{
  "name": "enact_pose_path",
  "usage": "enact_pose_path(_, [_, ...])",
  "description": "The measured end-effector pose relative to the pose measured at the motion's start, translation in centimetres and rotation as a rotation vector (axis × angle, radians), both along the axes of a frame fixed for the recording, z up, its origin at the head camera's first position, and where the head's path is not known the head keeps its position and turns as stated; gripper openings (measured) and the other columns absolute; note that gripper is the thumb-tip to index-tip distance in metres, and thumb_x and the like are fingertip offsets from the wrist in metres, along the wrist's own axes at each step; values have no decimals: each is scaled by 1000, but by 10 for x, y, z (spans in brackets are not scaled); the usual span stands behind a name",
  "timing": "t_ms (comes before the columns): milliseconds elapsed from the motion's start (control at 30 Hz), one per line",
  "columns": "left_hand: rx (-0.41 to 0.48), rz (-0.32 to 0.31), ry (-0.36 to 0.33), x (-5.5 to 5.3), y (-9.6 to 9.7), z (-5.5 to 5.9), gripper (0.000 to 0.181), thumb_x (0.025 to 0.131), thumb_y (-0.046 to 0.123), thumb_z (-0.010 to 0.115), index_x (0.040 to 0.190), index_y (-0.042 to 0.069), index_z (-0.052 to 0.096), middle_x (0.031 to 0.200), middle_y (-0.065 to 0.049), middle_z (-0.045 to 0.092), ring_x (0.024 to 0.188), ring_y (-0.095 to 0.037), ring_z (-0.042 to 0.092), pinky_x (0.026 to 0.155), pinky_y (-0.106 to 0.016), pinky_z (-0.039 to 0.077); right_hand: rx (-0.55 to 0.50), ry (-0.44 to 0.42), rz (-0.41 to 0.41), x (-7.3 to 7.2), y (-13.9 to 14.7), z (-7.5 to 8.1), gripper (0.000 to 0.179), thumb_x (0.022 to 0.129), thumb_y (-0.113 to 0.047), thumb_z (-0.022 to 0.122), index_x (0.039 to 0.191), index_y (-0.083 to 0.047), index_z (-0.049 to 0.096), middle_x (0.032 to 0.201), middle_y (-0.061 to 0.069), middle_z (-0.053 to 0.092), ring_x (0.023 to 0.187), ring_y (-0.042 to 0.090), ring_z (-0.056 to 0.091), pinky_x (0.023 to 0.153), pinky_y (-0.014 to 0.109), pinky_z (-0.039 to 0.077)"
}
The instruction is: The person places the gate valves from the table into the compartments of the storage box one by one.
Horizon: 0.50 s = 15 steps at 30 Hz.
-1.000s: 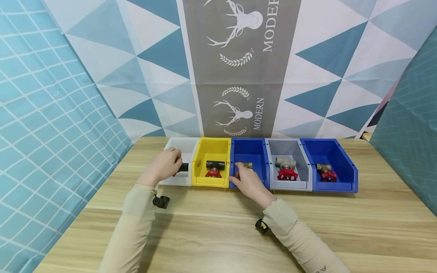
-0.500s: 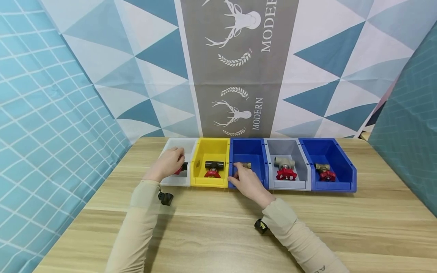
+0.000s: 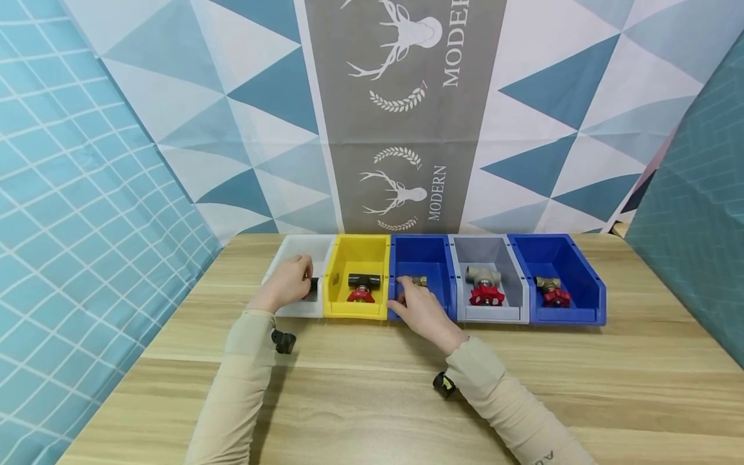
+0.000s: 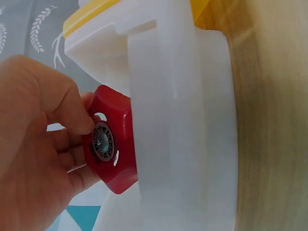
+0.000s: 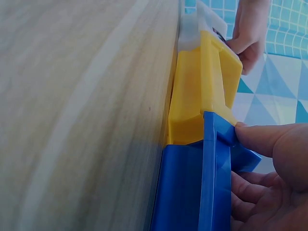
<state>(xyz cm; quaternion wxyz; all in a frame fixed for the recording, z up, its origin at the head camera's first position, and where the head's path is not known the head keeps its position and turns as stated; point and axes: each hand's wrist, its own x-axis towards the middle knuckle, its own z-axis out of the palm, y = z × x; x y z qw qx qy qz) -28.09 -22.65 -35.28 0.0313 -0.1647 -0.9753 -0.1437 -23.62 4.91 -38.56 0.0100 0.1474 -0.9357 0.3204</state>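
Note:
My left hand [image 3: 287,281] is in the white bin [image 3: 295,311] at the row's left end and pinches the red handwheel of a valve [image 4: 115,144]. The valve's black body shows beside the fingers in the head view. My right hand [image 3: 421,310] is over the left side of the middle blue bin [image 3: 427,248]. Its thumb [image 5: 262,137] touches the rim by the yellow bin [image 3: 360,312]; the other fingers extend loosely inside the blue bin, partly hidden. A brass valve end [image 3: 420,281] shows just beyond that hand, the rest covered by it.
The yellow bin holds a black valve [image 3: 363,281] with a red handwheel. To the right, a grey bin [image 3: 494,314] and another blue bin [image 3: 569,316] each hold a red-wheeled valve. All bins stand side by side on the wooden table [image 3: 360,400], before a patterned backdrop.
My left hand has shifted slightly right and down in the white bin with the valve, and less of the red wheel shows. My right hand has stayed at the blue bin.

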Motion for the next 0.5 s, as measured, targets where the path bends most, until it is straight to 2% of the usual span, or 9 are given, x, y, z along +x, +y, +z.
enact_pose_path(267, [-21, -41, 39, 3, 1, -7, 6, 80, 1, 52, 78, 6, 51, 75, -7, 45, 68, -20, 41, 62, -31, 35, 1, 8, 0, 0, 1, 0, 55, 87, -29, 61, 130, -1, 41, 84, 3, 63, 63, 9, 55, 60, 25, 47])
enact_pose_path(400, [-15, -36, 35, 5, 4, -11, 5, 79, 1, 52, 77, 6, 52, 75, -7, 45, 67, -20, 41, 61, -30, 36, 2, 9, -1, -1, 1, 0, 55, 87, -29, 60, 130, -1, 41, 84, 3, 63, 63, 10, 55, 60, 25, 47])
enact_pose_path(500, [-11, -28, 5, 6, 6, -14, 5, 80, 2, 50, 77, 7, 52, 73, -6, 46, 66, -19, 42, 60, -29, 35, 3, 8, -1, 0, 1, 0, 55, 87, -29, 60, 130, -1, 41, 84, 3, 63, 62, 10, 55, 59, 25, 47])
